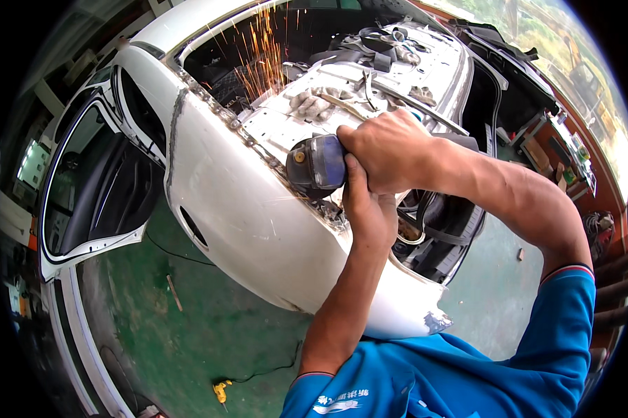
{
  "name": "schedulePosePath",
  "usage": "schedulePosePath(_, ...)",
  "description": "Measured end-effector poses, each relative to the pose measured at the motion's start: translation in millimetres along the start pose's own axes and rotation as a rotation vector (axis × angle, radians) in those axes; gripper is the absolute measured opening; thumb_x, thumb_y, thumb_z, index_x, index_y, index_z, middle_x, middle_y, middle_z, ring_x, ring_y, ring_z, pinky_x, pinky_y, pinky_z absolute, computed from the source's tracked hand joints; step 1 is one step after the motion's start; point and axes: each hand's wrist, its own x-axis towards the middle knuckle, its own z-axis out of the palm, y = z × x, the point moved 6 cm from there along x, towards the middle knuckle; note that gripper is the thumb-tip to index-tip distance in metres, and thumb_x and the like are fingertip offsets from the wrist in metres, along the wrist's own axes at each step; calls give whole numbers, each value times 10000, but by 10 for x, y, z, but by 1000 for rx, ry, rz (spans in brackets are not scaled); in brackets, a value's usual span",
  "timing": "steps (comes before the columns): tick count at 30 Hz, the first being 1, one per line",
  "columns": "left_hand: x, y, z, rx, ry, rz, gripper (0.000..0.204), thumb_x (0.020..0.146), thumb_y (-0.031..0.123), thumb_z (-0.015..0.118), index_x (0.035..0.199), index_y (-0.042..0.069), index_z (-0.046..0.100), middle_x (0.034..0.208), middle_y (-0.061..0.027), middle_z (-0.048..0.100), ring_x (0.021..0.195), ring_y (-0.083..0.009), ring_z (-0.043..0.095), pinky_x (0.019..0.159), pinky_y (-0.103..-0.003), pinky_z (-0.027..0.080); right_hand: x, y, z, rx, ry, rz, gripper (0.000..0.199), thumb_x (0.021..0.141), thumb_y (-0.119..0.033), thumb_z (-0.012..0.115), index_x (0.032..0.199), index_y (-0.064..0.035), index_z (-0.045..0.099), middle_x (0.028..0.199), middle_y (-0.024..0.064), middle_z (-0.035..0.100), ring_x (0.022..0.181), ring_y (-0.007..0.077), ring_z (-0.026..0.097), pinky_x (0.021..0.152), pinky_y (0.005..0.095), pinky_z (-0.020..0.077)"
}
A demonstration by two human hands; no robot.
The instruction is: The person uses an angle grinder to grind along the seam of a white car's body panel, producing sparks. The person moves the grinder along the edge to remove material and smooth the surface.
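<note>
With both hands I hold an angle grinder (319, 164), its dark blue body and black guard against the upper edge of a white car's rear side panel (251, 202). My right hand (391, 150) is wrapped round it from the far side. Closed just below, my left hand (371, 209) grips it too, partly covered by the right. Orange sparks (262, 63) spray up and away over the opening. The guard hides the disc and the exact spot it touches. Rough, bare metal runs along the panel's edge, and a dark ground strip (177, 115) marks the pillar.
Grey work gloves (319, 103) and dark straps (378, 45) lie on the white metal inside the car. An open door (101, 181) stands at left. A yellow power drill (221, 391) with a cord lies on the green floor (188, 334). A cluttered stand (561, 150) is at right.
</note>
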Motion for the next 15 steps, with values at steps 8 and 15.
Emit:
schedulePosePath(8, -63, 114, 72, 17, -34, 31, 585, 1088, 516, 350, 1477, 84, 416, 1445, -70, 521, 1356, -184, 494, 1120, -368, 399, 8, -109, -20, -25, 27, -8, 273, 789, -197, 690, 980, -29, 590, 791, 139, 696, 802, 352, 708, 712, 461, 522)
schedulePosePath(15, -82, 117, 78, -15, -55, 27, 580, 1084, 513, 373, 1482, 93, 409, 1452, -57, 514, 1347, -177, 502, 1108, -364, 419, -20, -136, -48, -36, 64, -1, 254, 812, -198, 685, 981, -32, 591, 802, 136, 702, 811, 352, 713, 708, 453, 528)
